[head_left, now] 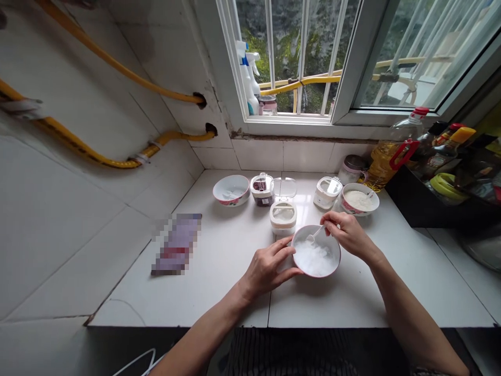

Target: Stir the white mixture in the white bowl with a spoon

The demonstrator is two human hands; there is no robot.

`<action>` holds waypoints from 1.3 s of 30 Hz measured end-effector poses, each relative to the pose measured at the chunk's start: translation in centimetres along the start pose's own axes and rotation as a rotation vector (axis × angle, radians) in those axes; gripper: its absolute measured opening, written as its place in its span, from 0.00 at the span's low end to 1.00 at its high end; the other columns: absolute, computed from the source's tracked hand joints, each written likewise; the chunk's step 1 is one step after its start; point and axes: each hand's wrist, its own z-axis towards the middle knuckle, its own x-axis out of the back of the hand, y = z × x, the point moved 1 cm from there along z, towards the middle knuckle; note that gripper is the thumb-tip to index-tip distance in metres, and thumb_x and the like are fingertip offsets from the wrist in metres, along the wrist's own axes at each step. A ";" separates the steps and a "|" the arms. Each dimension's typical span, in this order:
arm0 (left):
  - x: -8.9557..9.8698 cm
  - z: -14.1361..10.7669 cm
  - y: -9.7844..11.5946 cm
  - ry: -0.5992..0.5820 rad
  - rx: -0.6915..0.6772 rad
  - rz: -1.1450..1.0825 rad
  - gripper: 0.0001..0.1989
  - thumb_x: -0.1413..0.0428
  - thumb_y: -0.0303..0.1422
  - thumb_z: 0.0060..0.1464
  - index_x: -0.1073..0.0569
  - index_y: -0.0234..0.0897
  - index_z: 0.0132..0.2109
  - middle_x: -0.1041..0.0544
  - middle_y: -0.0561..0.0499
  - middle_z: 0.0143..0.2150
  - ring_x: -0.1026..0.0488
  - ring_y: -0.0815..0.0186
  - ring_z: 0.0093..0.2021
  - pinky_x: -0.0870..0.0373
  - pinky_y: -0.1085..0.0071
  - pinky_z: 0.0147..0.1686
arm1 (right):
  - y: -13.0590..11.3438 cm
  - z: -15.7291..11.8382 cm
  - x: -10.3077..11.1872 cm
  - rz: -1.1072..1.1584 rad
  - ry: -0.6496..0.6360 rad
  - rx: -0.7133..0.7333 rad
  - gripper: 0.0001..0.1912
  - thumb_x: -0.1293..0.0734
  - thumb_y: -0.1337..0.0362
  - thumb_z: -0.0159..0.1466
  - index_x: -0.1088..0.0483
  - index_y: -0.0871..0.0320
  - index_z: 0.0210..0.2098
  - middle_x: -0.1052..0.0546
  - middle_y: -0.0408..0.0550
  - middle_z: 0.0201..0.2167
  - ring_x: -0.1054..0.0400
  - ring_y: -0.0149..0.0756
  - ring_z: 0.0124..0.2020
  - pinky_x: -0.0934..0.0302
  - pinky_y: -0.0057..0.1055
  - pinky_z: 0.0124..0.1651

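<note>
A white bowl with a pink rim [335,266] stands on the counter in front of me, with white granules [315,259] inside. My left hand [268,263] steadies it from the left, fingers along its far side and thumb at its near side. Pinched in my right hand [346,232] is a small white spoon [315,234], whose tip is over the granules. Just beyond the bowl sits a white-rimmed jar [283,218] of pale contents. Behind that, a jar of dark red contents [262,190] has its clear lid [285,188] raised.
Another bowl [231,190] stands at the back left. Toward the right are a lidded jar [327,193], a bowl of pale grains [359,199], an oil bottle [385,151] and a black box of bottles [418,203]. A blurred purple item [179,243] lies left.
</note>
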 end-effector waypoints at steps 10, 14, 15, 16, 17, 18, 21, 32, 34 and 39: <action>0.2 0.1 0.0 -0.014 -0.001 -0.012 0.17 0.44 0.46 0.61 0.29 0.35 0.45 0.22 0.36 0.51 0.21 0.56 0.49 0.19 0.65 0.40 | 1.7 -0.2 -0.1 0.461 -0.027 -0.276 0.10 0.36 0.58 0.58 0.29 0.60 0.29 0.28 0.42 0.18 0.39 0.31 0.22 0.44 0.29 0.28; 0.2 0.1 0.0 -0.016 -0.002 -0.013 0.17 0.44 0.46 0.61 0.29 0.35 0.45 0.22 0.35 0.51 0.20 0.56 0.49 0.19 0.66 0.40 | 2.0 0.0 0.0 0.624 -0.036 -0.352 0.12 0.32 0.56 0.54 0.28 0.60 0.28 0.28 0.43 0.17 0.40 0.30 0.21 0.46 0.29 0.27; 0.2 0.1 0.0 -0.015 -0.002 -0.013 0.17 0.44 0.46 0.61 0.29 0.35 0.45 0.22 0.35 0.51 0.20 0.56 0.49 0.19 0.66 0.40 | 2.0 0.0 -0.1 0.650 -0.040 -0.362 0.12 0.31 0.56 0.53 0.28 0.60 0.27 0.28 0.43 0.17 0.40 0.29 0.21 0.46 0.30 0.27; 0.2 0.1 0.0 -0.014 -0.001 -0.014 0.17 0.44 0.46 0.61 0.29 0.35 0.45 0.22 0.35 0.51 0.20 0.56 0.48 0.19 0.66 0.40 | 2.0 0.0 -0.1 0.673 -0.043 -0.370 0.12 0.31 0.56 0.53 0.28 0.61 0.27 0.28 0.43 0.17 0.40 0.29 0.21 0.46 0.30 0.27; 0.2 0.1 0.0 -0.013 0.000 -0.016 0.17 0.44 0.46 0.61 0.29 0.35 0.45 0.22 0.35 0.51 0.20 0.56 0.48 0.19 0.66 0.40 | 2.0 0.0 -0.1 0.694 -0.045 -0.377 0.12 0.30 0.56 0.52 0.27 0.61 0.26 0.28 0.44 0.16 0.40 0.29 0.20 0.46 0.29 0.27; 0.1 0.1 0.0 -0.013 0.000 -0.018 0.17 0.44 0.46 0.61 0.29 0.35 0.45 0.22 0.36 0.51 0.20 0.56 0.48 0.19 0.66 0.40 | 2.0 0.0 -0.2 0.712 -0.043 -0.384 0.12 0.30 0.57 0.51 0.27 0.61 0.26 0.28 0.44 0.16 0.41 0.29 0.20 0.47 0.29 0.27; 0.1 0.2 0.0 -0.010 -0.003 -0.019 0.17 0.44 0.46 0.61 0.30 0.36 0.45 0.22 0.36 0.51 0.20 0.57 0.49 0.19 0.66 0.40 | 2.3 0.1 -0.3 0.757 -0.036 -0.407 0.12 0.29 0.57 0.49 0.26 0.61 0.25 0.28 0.44 0.15 0.42 0.28 0.19 0.48 0.29 0.25; 0.0 0.3 0.1 0.000 0.002 0.032 0.19 0.47 0.48 0.62 0.29 0.35 0.45 0.21 0.37 0.50 0.19 0.57 0.46 0.20 0.67 0.36 | -0.2 2.2 -1.5 0.710 0.250 -0.185 0.14 0.30 0.53 0.55 0.28 0.58 0.31 0.24 0.45 0.22 0.35 0.31 0.23 0.39 0.31 0.29; -0.1 0.2 0.1 -0.002 0.004 0.034 0.19 0.47 0.48 0.62 0.29 0.35 0.46 0.22 0.36 0.51 0.19 0.57 0.46 0.20 0.67 0.36 | -1.1 2.4 -2.0 0.569 0.316 -0.058 0.12 0.34 0.55 0.62 0.29 0.58 0.34 0.23 0.47 0.25 0.32 0.33 0.26 0.36 0.33 0.33; -0.3 0.1 -0.1 0.011 -0.012 0.018 0.19 0.46 0.47 0.62 0.29 0.34 0.46 0.22 0.35 0.51 0.20 0.55 0.48 0.19 0.65 0.38 | -2.2 2.1 -3.3 -0.009 0.320 0.435 0.09 0.40 0.67 0.68 0.28 0.55 0.37 0.19 0.47 0.29 0.27 0.35 0.29 0.38 0.42 0.51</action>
